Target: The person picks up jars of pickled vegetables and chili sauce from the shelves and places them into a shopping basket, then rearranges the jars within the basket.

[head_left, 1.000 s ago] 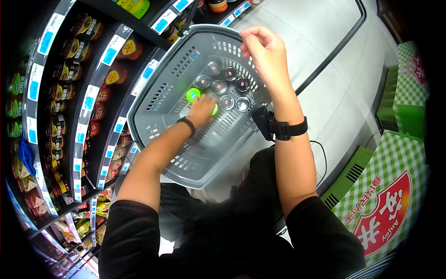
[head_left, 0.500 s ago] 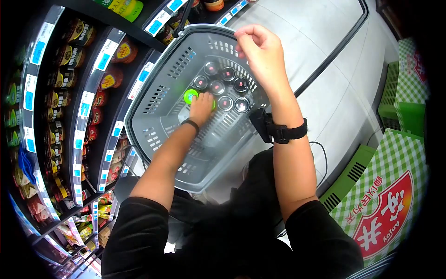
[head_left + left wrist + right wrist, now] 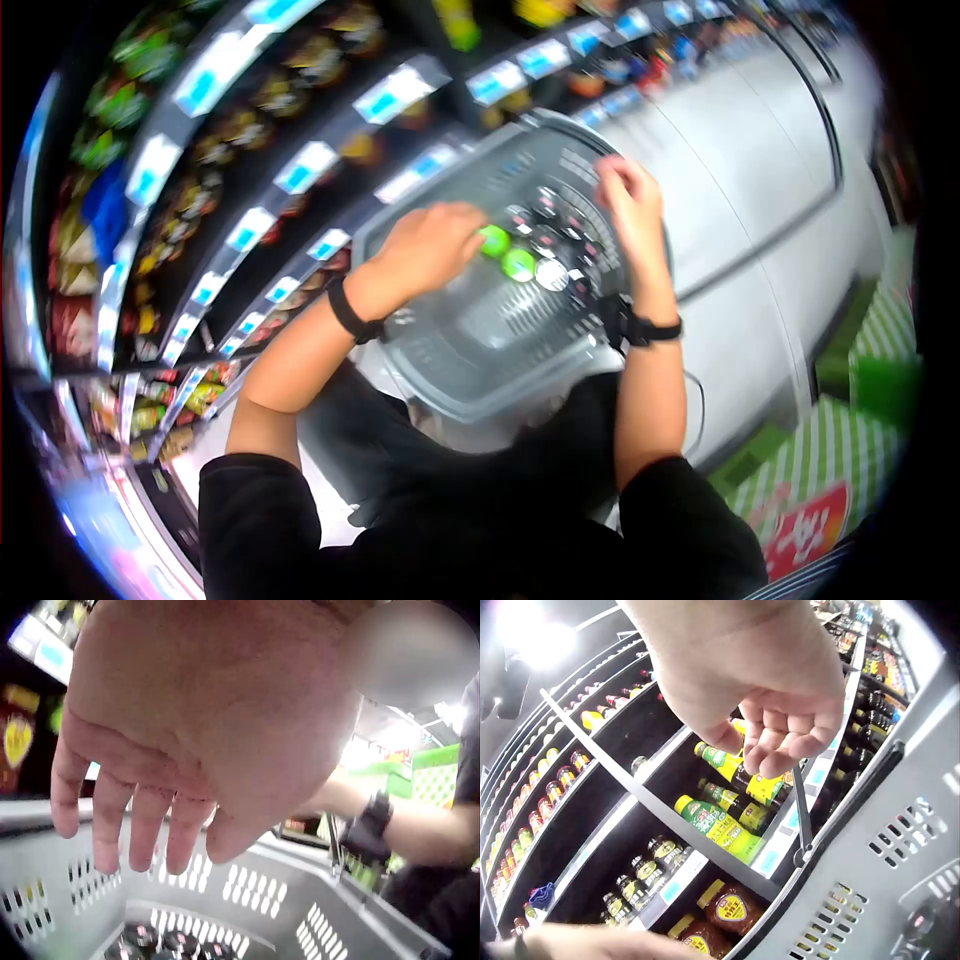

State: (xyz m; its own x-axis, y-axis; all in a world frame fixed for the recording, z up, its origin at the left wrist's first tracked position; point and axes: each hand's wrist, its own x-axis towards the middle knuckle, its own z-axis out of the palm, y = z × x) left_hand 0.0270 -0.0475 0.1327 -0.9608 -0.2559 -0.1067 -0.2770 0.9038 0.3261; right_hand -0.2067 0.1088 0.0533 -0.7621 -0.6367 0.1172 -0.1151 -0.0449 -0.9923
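Stocked shelves [image 3: 300,170], pale tiled floor [image 3: 740,170]

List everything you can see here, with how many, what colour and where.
Basket: one, grey, in front of the person
Green lids: two, bright green, inside the basket
Dark-lidded jars: several, too blurred to count, black, inside the basket
Shelf jars: many, mostly dark or red-brown, on the shelves
Bottles: several, green and yellow, on a shelf
Price tags: many, white and blue, along shelf edges
Cloth-like item: one, blue, by the left shelves
Bar: one, black, right of the basket
Checked display: count unclear, green and white, far right
Floor: one, pale, right
Sleeves: two, black, upper arms
Hands: two, bare, left over the basket, right near its rim
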